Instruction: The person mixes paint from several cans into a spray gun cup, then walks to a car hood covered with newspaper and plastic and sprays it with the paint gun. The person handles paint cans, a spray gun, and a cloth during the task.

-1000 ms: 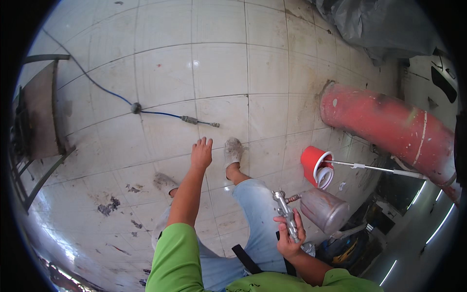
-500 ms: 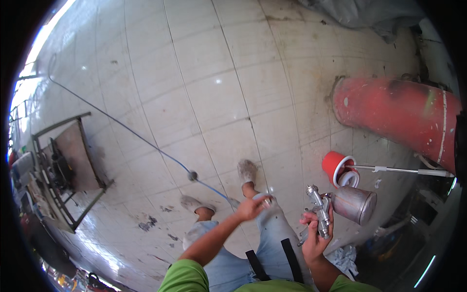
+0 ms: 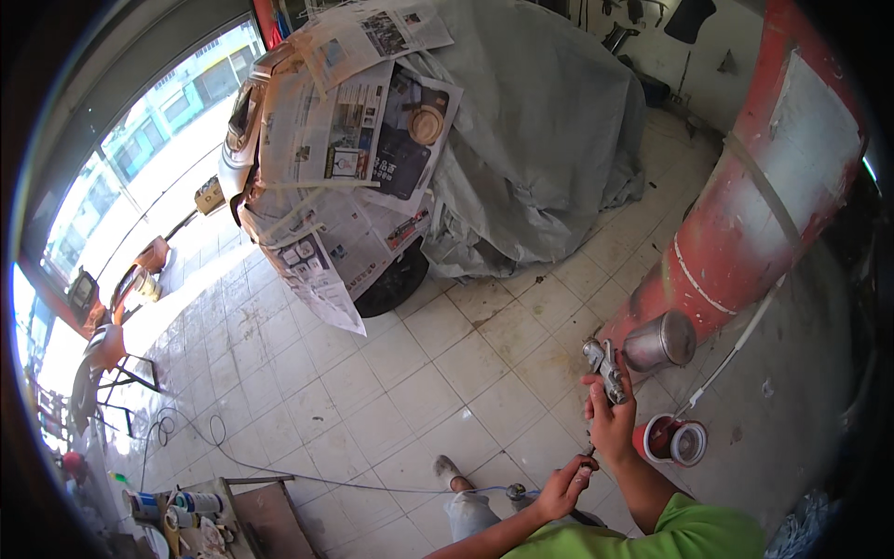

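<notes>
My right hand (image 3: 612, 421) is wrapped round the handle of a silver spray gun (image 3: 608, 371), its fingers by the trigger. A worn metal paint cup (image 3: 661, 341) sits on the gun's right side. Just below the handle, my left hand (image 3: 566, 486) is closed on the end of an air hose. A thin dark piece shows between that hand and the gun's base; whether the two are joined I cannot tell. The thin blue-grey hose (image 3: 372, 487) runs left over the floor, with a small round fitting (image 3: 515, 491) near my leg.
A car under a grey cover (image 3: 531, 140) and taped newspaper (image 3: 321, 130) stands ahead. To the right rises a red pillar (image 3: 689, 279). Beside my right arm is a red bucket (image 3: 655, 438) with a pole. A cluttered workbench (image 3: 265, 522) stands at lower left.
My view has tilted up, bringing the covered car and doorway in. My left hand has moved right, from apart to just under the spray gun. The right hand still grips the gun.
</notes>
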Demonstrator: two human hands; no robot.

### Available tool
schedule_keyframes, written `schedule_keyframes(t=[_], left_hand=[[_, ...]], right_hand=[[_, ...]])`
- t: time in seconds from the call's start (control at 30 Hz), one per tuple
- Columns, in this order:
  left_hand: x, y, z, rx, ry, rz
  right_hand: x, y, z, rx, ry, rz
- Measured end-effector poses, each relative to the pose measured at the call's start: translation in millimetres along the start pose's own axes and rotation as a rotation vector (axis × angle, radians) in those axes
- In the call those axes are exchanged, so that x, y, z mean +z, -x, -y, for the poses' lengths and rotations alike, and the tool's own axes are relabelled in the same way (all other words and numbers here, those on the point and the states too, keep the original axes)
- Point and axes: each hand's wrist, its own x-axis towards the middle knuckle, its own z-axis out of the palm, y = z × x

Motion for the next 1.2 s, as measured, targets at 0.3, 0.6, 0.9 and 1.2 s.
schedule_keyframes(t=[0.3,0.6,0.9,1.2], left_hand=[[-118.7,-63.2,-60.6,0.143,-0.007,0.119],[-184.0,-96.9,-96.7,0.214,0.046,0.113],[-206.8,-156.8,-114.1,0.048,0.254,0.0],[-281.6,-321.5,-175.5,-0.009,0.358,-0.045]], right_hand=[[98.5,-75.9,60.4,-0.049,-0.018,-0.152],[174.0,-126.8,73.1,0.024,-0.077,-0.264],[193.9,-190.3,51.7,0.03,0.003,-0.292],[208.3,-352.5,46.2,-0.184,-0.324,-0.358]])
